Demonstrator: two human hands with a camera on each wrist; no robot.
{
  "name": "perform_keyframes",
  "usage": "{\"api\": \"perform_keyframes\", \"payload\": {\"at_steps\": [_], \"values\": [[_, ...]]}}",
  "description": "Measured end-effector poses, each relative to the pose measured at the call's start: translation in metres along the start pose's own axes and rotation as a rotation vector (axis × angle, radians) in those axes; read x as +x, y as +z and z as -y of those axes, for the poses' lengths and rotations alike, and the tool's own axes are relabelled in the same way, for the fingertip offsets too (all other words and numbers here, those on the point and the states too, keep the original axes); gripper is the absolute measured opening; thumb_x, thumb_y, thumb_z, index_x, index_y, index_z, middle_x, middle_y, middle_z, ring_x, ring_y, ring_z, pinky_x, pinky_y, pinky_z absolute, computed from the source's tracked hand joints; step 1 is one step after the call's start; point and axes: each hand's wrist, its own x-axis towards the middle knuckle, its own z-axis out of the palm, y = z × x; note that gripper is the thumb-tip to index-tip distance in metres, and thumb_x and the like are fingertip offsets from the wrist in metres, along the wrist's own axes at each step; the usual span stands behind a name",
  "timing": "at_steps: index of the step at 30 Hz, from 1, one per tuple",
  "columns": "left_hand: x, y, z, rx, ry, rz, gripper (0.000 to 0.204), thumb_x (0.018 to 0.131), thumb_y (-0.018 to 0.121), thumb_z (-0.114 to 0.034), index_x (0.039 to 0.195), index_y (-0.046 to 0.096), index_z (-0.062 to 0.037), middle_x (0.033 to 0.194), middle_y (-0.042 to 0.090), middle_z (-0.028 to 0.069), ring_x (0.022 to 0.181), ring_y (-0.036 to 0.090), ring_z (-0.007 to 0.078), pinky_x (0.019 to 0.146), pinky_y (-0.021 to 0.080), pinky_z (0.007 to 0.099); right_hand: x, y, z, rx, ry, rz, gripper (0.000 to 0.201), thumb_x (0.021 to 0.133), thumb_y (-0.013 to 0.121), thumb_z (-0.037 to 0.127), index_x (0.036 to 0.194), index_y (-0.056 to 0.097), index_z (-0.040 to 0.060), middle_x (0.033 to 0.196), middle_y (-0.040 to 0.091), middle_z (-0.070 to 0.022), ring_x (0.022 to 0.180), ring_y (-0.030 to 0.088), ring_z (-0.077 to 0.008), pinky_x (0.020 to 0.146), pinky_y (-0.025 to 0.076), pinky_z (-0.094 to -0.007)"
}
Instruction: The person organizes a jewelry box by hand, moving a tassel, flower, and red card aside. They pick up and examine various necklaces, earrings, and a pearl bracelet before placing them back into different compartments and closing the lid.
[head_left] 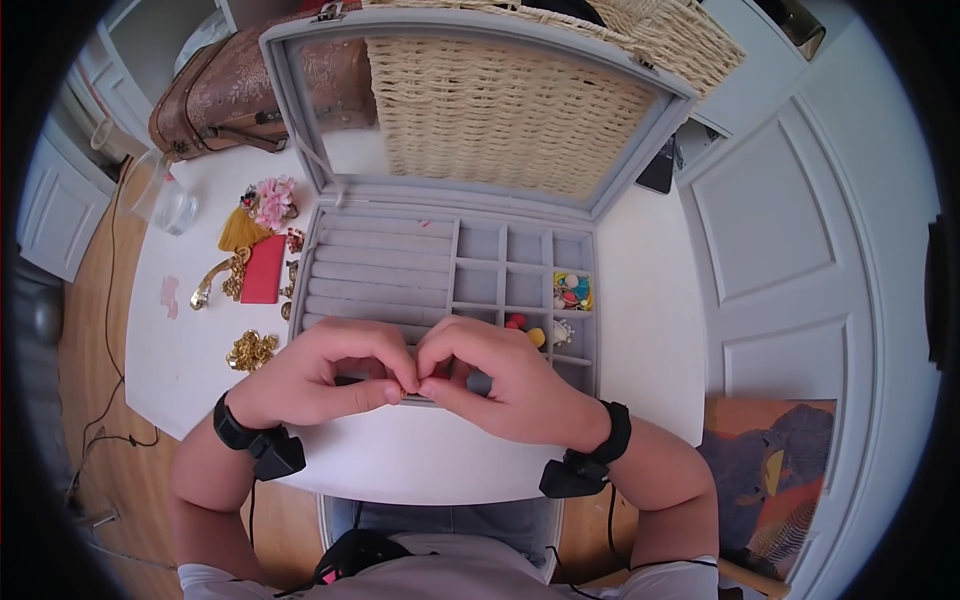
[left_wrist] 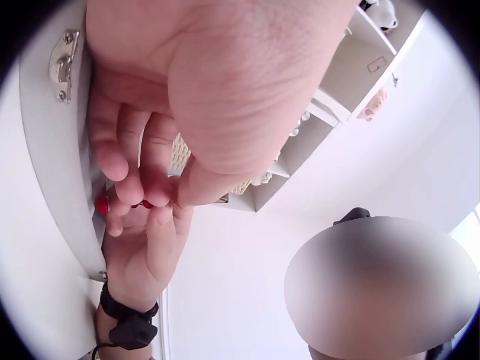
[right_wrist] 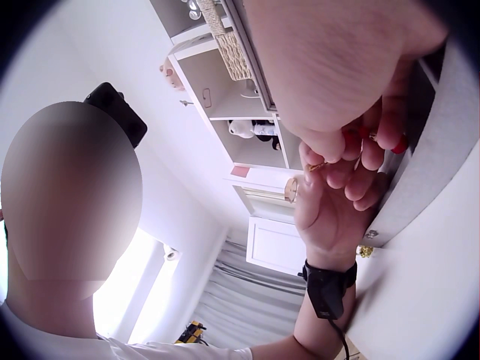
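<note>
Both hands meet over the front edge of a grey jewelry box (head_left: pixel 380 230), whose glass lid stands raised. In the right wrist view, a small item with red beads (right_wrist: pixel 400 144) and a thin gold-coloured part (right_wrist: pixel 316 167) shows among the fingers. The left hand (head_left: pixel 330 372) pinches it between thumb and fingertips. The right hand (head_left: pixel 500 378) pinches it too, its fingertips against the left ones. In the left wrist view, red beads (left_wrist: pixel 103 204) show beside the fingers; the rest of the item is hidden by the hands.
Left of the box lie a red packet (head_left: pixel 263 270), a yellow tassel (head_left: pixel 243 231), pink flowers (head_left: pixel 274 203) and a gold chain (head_left: pixel 252 350). Colourful trinkets (head_left: pixel 572 291) fill a right compartment. Behind stand a wicker basket (head_left: pixel 500 120) and a brown case (head_left: pixel 265 90); a clear cup (head_left: pixel 177 212) is at the back left.
</note>
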Motion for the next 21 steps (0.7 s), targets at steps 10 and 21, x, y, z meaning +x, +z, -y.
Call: {"api": "perform_keyframes", "payload": {"at_steps": [10, 21], "values": [[0.0, -0.001, -0.001, 0.019, -0.002, 0.023, 0.015, 0.104, 0.069, 0.005, 0.118, 0.073, 0.0007, 0.116, 0.071, 0.0078, 0.11, 0.068, 0.0167, 0.099, 0.056, 0.0325, 0.001, 0.001, 0.001, -0.054, -0.032, 0.002, 0.015, 0.1, 0.075, 0.0, 0.112, 0.067, 0.0044, 0.106, 0.066, -0.0058, 0.085, 0.067, -0.0158, 0.07, 0.054, -0.0302], [0.002, 0.005, -0.01, 0.121, -0.027, -0.03, 0.01, 0.097, 0.074, 0.005, 0.105, 0.073, -0.0004, 0.103, 0.073, 0.0078, 0.095, 0.071, 0.0186, 0.085, 0.057, 0.0327, 0.0, 0.001, 0.004, -0.087, -0.02, 0.026, 0.015, 0.101, 0.076, 0.005, 0.111, 0.065, 0.0036, 0.102, 0.064, -0.0073, 0.08, 0.067, -0.0177, 0.071, 0.055, -0.0325]]}}
